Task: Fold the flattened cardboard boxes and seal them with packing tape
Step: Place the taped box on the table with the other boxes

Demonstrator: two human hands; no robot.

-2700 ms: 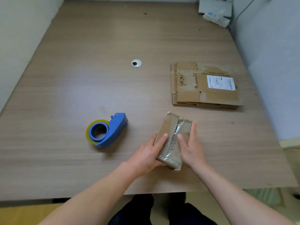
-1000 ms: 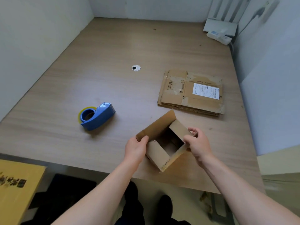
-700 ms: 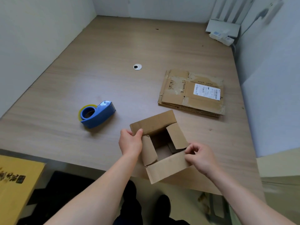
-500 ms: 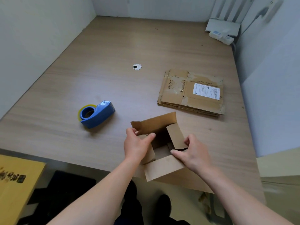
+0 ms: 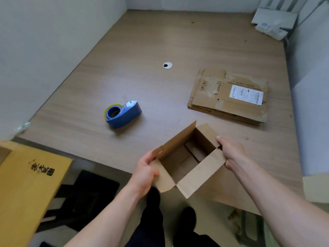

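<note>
My left hand (image 5: 145, 172) and right hand (image 5: 231, 154) each grip a side of the opened box (image 5: 187, 163) — tape dispenser (image 5: 122, 114) lies far left.

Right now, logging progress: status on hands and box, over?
Left hand and right hand grip open box. Top flaps up, untaped. Tape dispenser apart, unobstructed.

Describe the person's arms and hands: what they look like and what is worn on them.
The left hand and right hand wear no gloves, and no watch, ring or bracelet shows. The left arm and right arm are bare, with no sleeve in view. Below are dark trousers and a dark shoe.
</note>
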